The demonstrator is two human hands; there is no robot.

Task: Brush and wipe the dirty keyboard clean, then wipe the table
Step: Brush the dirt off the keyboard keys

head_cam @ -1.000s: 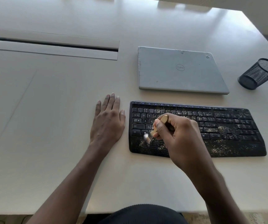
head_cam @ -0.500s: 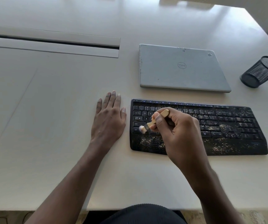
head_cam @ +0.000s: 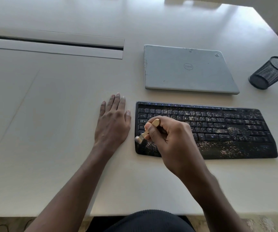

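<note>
A black keyboard (head_cam: 218, 131) lies on the white table (head_cam: 51, 131), speckled with pale crumbs across its keys and palm rest. My right hand (head_cam: 173, 141) is closed around a small wooden-handled brush (head_cam: 147, 130). Its white bristles touch the keyboard's lower left corner. The hand covers part of the left key block. My left hand (head_cam: 113, 123) rests flat on the table just left of the keyboard, fingers extended, holding nothing.
A closed grey laptop (head_cam: 188, 69) lies right behind the keyboard. A black mesh pen cup (head_cam: 270, 72) stands at the far right near the table's edge. A long cable slot with a raised flap (head_cam: 54, 45) runs along the back left.
The brush tip has swept up to the left keys and back down to the keyboard's lower left corner. My left hand has stayed flat in place.
</note>
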